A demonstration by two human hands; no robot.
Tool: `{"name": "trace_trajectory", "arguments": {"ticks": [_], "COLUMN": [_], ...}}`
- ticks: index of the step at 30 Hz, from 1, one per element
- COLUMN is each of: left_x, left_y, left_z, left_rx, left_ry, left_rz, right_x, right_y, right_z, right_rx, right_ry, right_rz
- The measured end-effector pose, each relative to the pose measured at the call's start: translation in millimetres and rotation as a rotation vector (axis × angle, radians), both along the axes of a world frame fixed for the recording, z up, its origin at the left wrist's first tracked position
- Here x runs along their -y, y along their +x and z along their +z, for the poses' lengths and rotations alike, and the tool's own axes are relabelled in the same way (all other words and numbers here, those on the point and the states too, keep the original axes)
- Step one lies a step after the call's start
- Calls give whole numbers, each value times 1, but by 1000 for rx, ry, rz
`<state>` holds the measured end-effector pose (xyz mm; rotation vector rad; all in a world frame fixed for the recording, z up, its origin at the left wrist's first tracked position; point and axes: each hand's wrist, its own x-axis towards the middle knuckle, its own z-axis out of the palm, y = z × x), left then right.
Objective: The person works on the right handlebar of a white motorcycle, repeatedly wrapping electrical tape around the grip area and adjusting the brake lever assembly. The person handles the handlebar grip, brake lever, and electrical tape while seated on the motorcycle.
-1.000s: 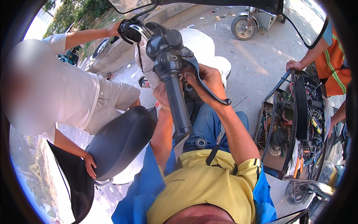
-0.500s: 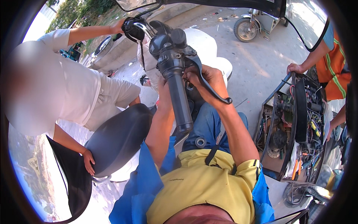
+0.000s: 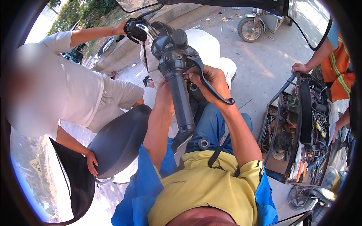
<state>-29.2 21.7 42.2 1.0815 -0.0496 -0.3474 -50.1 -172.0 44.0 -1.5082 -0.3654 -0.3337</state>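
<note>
Handlebar grip (image 3: pixel 180 100), long axis slightly slanted, free end toward yellow shirt (image 3: pixel 207 184).

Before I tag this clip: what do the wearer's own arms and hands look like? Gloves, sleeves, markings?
Left hand and right hand: no gloves visible. Forearms uncovered. Right arm: short yellow sleeve with black stripes near the edge. A loose blue overgarment hangs at both sides. Part of the left hand is hidden, so rings there can't be told.

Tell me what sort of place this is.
Likely an outdoor roadside repair spot: an open toolbox, a scooter seat and handlebar, and sunlit pavement.
</note>
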Motion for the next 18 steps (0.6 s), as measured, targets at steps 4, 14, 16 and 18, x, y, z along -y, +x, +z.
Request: {"name": "trace_trajectory", "arguments": {"ticks": [4,14,16,18], "left_x": [1,-4,0,0], "left_y": [-22,-5,-2,-3], "left_z": [12,-27,-22,-17], "left_rx": [252,1445,1587,1628], "left_ry": [207,1367,1314,1310], "left_rz": [132,766,777,794], "right_x": [-1,0,0,-3], "right_y": [-4,-5,-4,-3], "right_z": [6,10,9,8], "right_rx": [9,-17,5,25], "right_ry": [0,-2,8,14], "right_rz": [10,-10,-20,-11]}}
